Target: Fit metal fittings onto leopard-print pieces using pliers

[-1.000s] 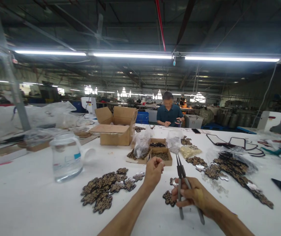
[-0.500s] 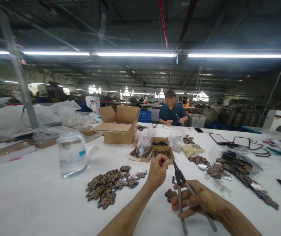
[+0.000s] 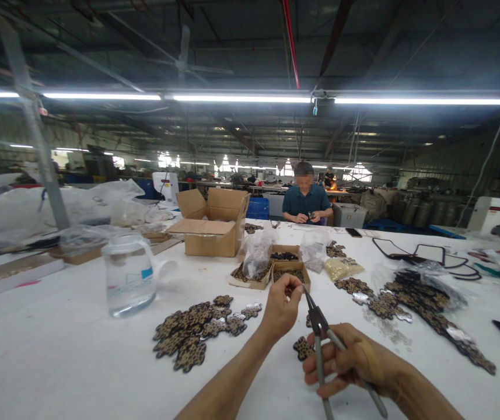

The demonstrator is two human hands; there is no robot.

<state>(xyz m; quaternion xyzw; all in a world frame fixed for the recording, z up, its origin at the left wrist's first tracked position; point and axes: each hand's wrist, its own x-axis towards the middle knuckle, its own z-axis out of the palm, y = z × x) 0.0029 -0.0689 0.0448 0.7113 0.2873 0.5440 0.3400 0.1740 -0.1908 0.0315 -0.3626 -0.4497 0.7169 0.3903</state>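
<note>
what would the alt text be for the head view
Over a white table, the person's right hand holds needle-nose pliers, tip aimed at something tiny pinched in the left hand. Leopard-print flower patches lie nearby, beside a water jug; a co-worker sits opposite.

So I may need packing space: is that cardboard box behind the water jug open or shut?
Open: the cardboard box has its flaps raised and spread.

A water jug (image 3: 129,279) is standing on the white table (image 3: 57,350), left of an open carton (image 3: 212,224). Right of the carton, small trays (image 3: 276,269) and plastic bags (image 3: 256,252) are sitting. Behind it, a person (image 3: 306,201) is working.
</note>
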